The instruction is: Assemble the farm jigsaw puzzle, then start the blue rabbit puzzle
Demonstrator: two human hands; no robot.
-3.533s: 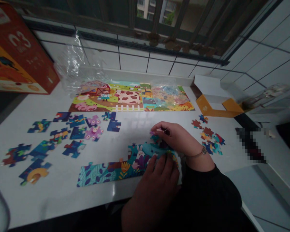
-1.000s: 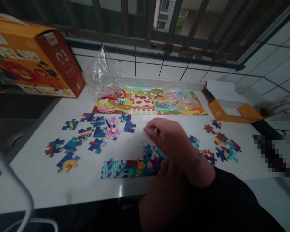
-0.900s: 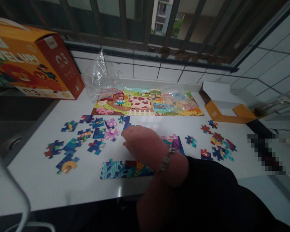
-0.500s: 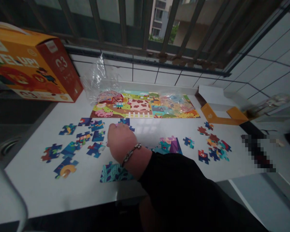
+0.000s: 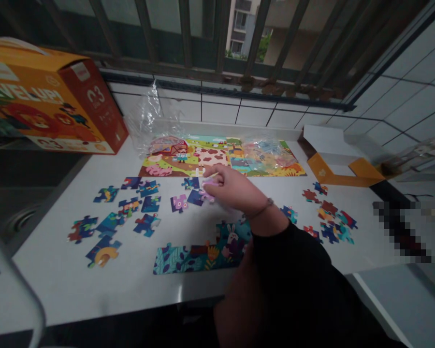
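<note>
My right hand [image 5: 230, 188] reaches over the middle of the counter, its thumb and fingers closed on a lilac puzzle piece [image 5: 211, 183] that is partly covered. Just left of it lie loose pieces: a dark blue one [image 5: 195, 197], a purple one with pink spots [image 5: 179, 203] and a blue one [image 5: 191, 182]. Below my right forearm is a joined strip of puzzle [image 5: 188, 258] with leaves and a rabbit; its right end is hidden. My left hand [image 5: 239, 290] is low, blurred and dark beneath the right sleeve, its fingers hidden.
Several loose pieces [image 5: 108, 223] are spread at the left, and several more [image 5: 328, 208] at the right. Farm and animal picture sheets [image 5: 188, 166] lie at the back under clear plastic wrap [image 5: 148, 121]. An orange carton [image 5: 83, 101] stands back left; an opened box [image 5: 348, 179] sits back right.
My right hand has moved right from above the loose pieces, uncovering the purple spotted one. The left hand shows more, higher up beside the right sleeve. The view has shifted slightly.
</note>
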